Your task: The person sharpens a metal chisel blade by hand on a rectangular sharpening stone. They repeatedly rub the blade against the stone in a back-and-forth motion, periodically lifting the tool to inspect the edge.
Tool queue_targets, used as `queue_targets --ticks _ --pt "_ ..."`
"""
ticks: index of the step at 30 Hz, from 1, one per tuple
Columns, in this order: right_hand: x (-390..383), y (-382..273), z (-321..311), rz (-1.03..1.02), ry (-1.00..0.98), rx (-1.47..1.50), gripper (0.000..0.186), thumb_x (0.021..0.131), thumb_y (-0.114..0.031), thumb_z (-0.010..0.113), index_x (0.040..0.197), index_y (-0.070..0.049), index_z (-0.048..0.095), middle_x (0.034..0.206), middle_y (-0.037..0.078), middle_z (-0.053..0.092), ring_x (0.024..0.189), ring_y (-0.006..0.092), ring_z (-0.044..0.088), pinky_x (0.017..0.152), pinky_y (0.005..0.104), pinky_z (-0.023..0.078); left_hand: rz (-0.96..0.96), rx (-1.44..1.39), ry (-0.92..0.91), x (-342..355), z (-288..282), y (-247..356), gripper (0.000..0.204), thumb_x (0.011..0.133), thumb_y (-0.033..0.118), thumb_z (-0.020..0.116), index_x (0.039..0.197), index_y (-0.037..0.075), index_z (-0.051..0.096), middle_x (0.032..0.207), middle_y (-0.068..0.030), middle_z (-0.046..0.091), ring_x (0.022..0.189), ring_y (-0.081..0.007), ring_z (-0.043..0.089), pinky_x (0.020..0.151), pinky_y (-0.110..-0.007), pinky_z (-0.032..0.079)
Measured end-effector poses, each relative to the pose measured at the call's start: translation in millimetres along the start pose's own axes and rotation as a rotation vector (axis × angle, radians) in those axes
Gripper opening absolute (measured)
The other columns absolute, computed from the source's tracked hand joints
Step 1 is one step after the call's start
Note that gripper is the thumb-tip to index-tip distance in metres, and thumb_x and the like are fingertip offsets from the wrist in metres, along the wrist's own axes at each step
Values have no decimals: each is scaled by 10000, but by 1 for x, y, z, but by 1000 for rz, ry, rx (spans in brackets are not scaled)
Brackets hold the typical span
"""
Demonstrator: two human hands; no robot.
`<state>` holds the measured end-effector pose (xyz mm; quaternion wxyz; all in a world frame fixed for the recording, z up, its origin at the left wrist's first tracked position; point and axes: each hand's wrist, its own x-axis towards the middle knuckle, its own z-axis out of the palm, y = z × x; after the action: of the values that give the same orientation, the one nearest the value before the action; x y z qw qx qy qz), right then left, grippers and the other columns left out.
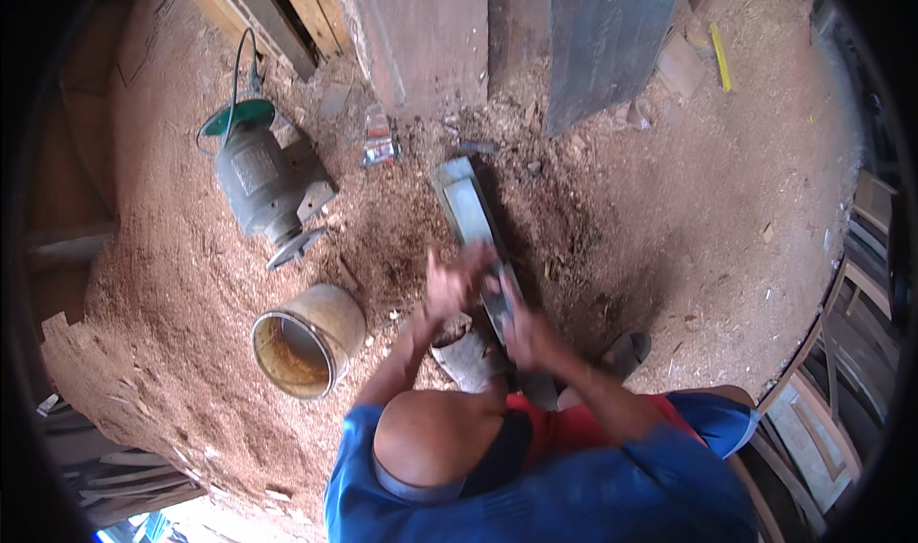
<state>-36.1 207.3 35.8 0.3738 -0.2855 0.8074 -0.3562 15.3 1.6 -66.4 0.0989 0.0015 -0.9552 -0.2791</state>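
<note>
A long, narrow board (451, 171) lies on the ground between my feet, bearing a pale grey, flat block (468, 210) that looks like a sharpening stone. My left hand (459, 280) is over the lower part of the block, smeared by motion, with one finger sticking out. Close beside it, my right hand (528, 335) is bent around the right edge of the board, its fingers closed near the dark grey lower stretch (496, 306). Whatever lies between the fingers is too blurred and covered to name.
Left of my hands stands a round bucket (347, 318) with murky liquid. Beyond it lies a grey electric motor (256, 175) with a green disc and cable. Upright boards (430, 46) stand ahead. Wood shavings cover the floor; a yellow strip (720, 57) lies far right, with stacked wood pieces (813, 428) nearer.
</note>
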Motion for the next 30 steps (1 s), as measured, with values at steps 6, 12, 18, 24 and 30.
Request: queue_targets --ticks 6,12,18,24,30 --pt "125 -23 -74 145 -430 -193 412 939 -183 548 1310 -14 610 1072 214 723 860 295 718 1158 408 458 -57 -51 -83 111 -58 -50 623 893 660 615 1303 195 675 1294 -28 722 1168 -244 698 1078 -601 365" --pt "-5 5 -17 -54 -35 -16 801 954 -91 495 1642 -46 86 1078 223 679 828 394 688 778 510 556 -74 -28 -79 -17 2 28 573 834 590 746 1280 234 701 1353 -28 698 1257 -183 664 1124 -684 279" --pt "103 -24 -48 -80 -319 -326 600 962 -156 557 1506 -65 321 858 187 724 716 310 713 892 484 589 -17 17 -86 107 -56 -60 610 900 657 618 1292 196 695 1308 -49 716 1179 -210 699 1086 -653 345" --pt "42 -24 -45 211 -299 103 676 1004 -180 513 1627 -122 258 735 147 699 630 257 694 788 478 612 -111 -89 -77 25 -37 -6 504 903 499 726 1312 207 696 1349 -16 700 1238 -229 670 1096 -642 352" --pt "48 -36 -29 237 -221 -80 834 967 -182 559 1639 -24 91 915 209 743 780 330 738 690 452 588 36 69 32 34 -16 -25 523 943 547 627 1371 246 636 1334 -49 707 1145 -175 723 1105 -687 268"
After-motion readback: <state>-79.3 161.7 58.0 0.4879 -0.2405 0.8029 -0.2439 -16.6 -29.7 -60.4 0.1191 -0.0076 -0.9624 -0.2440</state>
